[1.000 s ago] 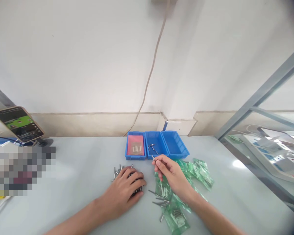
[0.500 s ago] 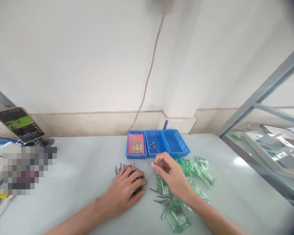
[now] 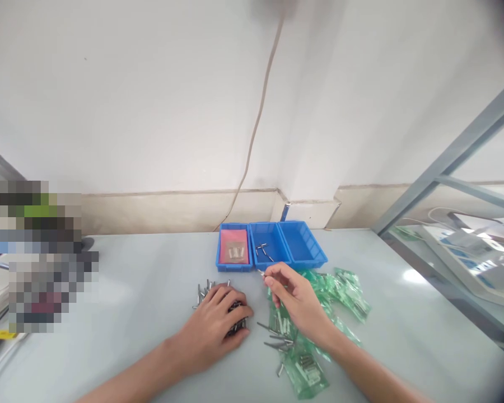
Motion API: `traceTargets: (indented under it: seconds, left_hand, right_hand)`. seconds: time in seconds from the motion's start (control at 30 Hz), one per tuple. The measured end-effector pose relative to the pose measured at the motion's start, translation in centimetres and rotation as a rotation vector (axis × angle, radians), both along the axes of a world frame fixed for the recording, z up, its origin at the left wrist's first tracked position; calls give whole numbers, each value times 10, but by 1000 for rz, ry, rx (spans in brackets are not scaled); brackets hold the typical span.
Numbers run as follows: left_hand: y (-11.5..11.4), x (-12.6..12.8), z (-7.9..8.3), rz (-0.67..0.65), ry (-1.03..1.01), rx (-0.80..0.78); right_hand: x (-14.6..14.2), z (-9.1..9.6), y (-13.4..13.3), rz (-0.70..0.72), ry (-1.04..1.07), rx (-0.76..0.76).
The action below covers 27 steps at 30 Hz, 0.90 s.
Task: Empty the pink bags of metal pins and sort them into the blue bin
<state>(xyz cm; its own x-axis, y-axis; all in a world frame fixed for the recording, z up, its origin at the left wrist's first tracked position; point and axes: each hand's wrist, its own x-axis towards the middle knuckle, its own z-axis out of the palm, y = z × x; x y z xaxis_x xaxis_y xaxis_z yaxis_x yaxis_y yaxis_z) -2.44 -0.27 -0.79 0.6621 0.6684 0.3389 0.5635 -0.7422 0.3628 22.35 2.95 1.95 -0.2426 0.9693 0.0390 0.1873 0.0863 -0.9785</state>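
My left hand (image 3: 218,324) lies with its fingers spread and curved over a pile of small metal pins (image 3: 237,323), hiding much of it. More pins (image 3: 205,288) stick out past its fingertips. My right hand (image 3: 296,302) pinches a small metal pin (image 3: 261,272) between thumb and forefinger, just in front of the blue bins. Beneath and beside that hand are green plastic bags (image 3: 306,372) with metal pins inside, and several loose pins (image 3: 279,341) lie at their left edge. A few pins (image 3: 264,251) rest in the middle blue bin (image 3: 273,230).
The left blue bin (image 3: 235,268) holds a pink sheet (image 3: 234,238) and a small clear bag with pale pieces. To its right, past the middle bin, stands another blue bin (image 3: 304,240). A grey metal frame (image 3: 445,157) rises at the right. Blurred-out items stand at the far left.
My right hand has shifted slightly, and the pin's tip now points more up toward the bins. My left hand stays over the pile.
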Motion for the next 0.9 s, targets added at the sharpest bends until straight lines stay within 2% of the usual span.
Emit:
traceTargets:
  seconds: [0.3,0.67,0.9]
  left_hand:
    - [-1,-1,-4,-5,-40,-17]
    - [-1,-4,-6,-30,-78,-30]
    - [0,-5,-9,-35,-66,-30]
  right_hand:
    - [-1,1,1,-15,119,-65]
    - [0,0,0,-52,11,-13]
    - [-1,1,0,-47,14,-23]
